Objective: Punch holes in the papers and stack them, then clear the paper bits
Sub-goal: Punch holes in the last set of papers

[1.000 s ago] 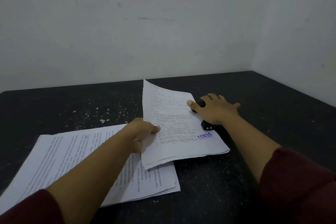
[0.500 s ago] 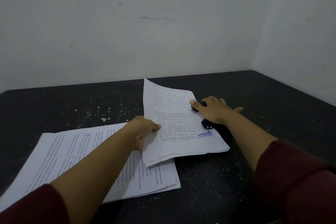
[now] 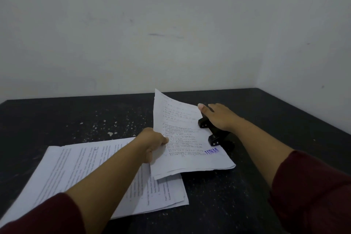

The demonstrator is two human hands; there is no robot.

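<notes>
Dark speckled table (image 3: 266,119) under a pale wall. Left of the hole punch (image 3: 214,133), a flat stack (image 3: 85,173) with white paper bits (image 3: 114,125) behind. Left hand (image 3: 153,142) pinching a sheaf of papers (image 3: 186,142), right edge touching the punch mouth, long axis along it. Right hand (image 3: 222,118) flat on the punch, fingers straight. Likely next: seating the edge, then pressing.

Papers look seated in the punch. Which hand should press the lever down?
Right. The right hand already lies flat on the black hole punch, while the left hand pinches the paper sheaf.
</notes>
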